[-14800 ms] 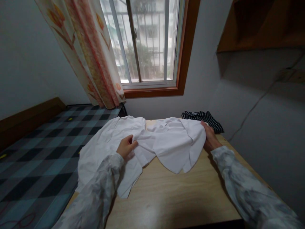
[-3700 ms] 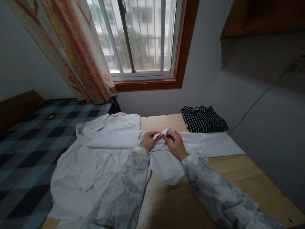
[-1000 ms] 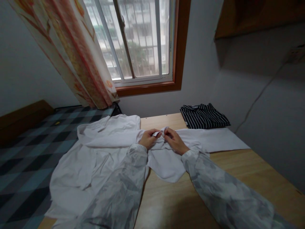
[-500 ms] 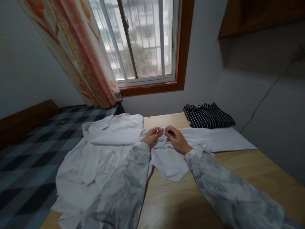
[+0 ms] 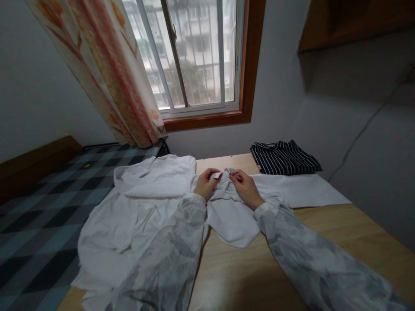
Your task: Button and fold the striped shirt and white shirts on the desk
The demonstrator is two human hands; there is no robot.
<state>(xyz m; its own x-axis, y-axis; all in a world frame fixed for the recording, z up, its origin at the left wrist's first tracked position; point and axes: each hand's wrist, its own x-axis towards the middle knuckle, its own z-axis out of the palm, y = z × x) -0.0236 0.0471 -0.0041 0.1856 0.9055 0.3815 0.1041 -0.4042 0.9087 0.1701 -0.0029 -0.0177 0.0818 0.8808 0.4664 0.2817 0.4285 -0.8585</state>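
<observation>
A white shirt lies spread across the wooden table and hangs over its left edge toward the bed. One sleeve stretches flat to the right. My left hand and my right hand meet at the middle of the shirt. Both are closed in a pinch on small bits of the white cloth near its collar or front opening. The fingertips almost touch each other.
A folded black-and-white striped shirt lies at the table's far right, next to the wall. A bed with a checked cover stands on the left. A window and a flowered curtain are behind the table.
My hands stay pinched together on the same spot of the shirt, with only small finger movements. The camera view has shifted slightly.
</observation>
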